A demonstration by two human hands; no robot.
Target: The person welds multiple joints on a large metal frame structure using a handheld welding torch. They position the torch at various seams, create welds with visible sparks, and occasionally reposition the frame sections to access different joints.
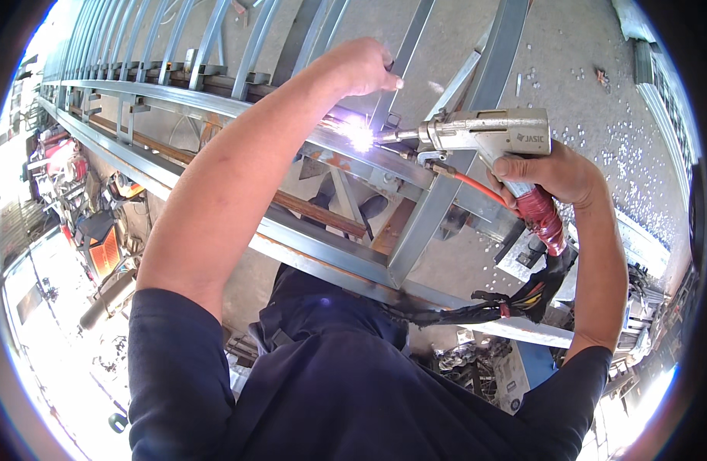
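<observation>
My right hand (557, 175) grips a grey welding gun (488, 132) by its red-wrapped handle. The gun's nozzle points left, and a bright white-violet spark (361, 138) flares just off its tip on a steel rail (384, 163). An orange hose (476, 184) runs from under the gun's front toward the handle. Reaching across to the far side of the rail, my left hand (365, 65) has its fingers curled beside an upright steel bar (405, 58). Whether those fingers hold anything is hidden. Glare covers the spot under the spark.
A long frame of steel tubes with many parallel bars (207, 46) stretches to the far left. A frayed black cable bundle (538, 296) hangs from the gun handle across the near rail (330, 257). Clutter lies at left, including an orange panel (105, 253). A blue-and-grey box (514, 376) stands at lower right.
</observation>
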